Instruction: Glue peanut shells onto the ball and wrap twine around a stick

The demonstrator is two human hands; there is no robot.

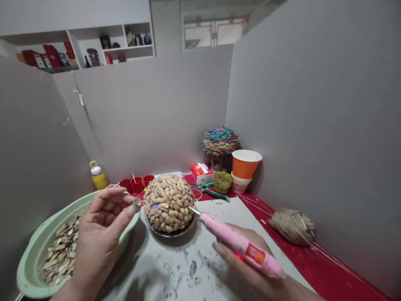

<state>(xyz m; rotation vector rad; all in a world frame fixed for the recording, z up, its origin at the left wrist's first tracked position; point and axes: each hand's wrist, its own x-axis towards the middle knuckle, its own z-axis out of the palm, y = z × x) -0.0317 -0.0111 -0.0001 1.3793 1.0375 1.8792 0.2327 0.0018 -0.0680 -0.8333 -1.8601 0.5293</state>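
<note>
right around the center left of the frame, the thumb and fingers [123,221] of the left hand [97,234] are pinched together on a small shell piece [137,203]. the right hand [250,255], at the lower right, has its fingers closed around a pink tool [238,240], whose metal tip [194,210] points up and left at the right side of the shell-covered ball [169,202]; whether the tip touches it, i cannot tell. the ball sits in a dark shallow dish [171,235] just below the middle of the frame, with a purple patch [154,206] showing between the shells on its left side.

at the lower left, partly behind the left hand, a green basket [31,255] holds loose shells [59,259]. below the dish, a few scraps [193,268] lie on a stained pale sheet [156,271] over the red desk [332,267].

farther back, a yellow bottle [100,179] stands left of some red cups [137,185]. right of the ball are pliers [216,195], a red and white box [201,172], a tub of green stuff [222,182] and an orange cup [246,167], with a multicolored ball [220,141] behind them. a bundle of twine [291,225] lies at the right.
</note>
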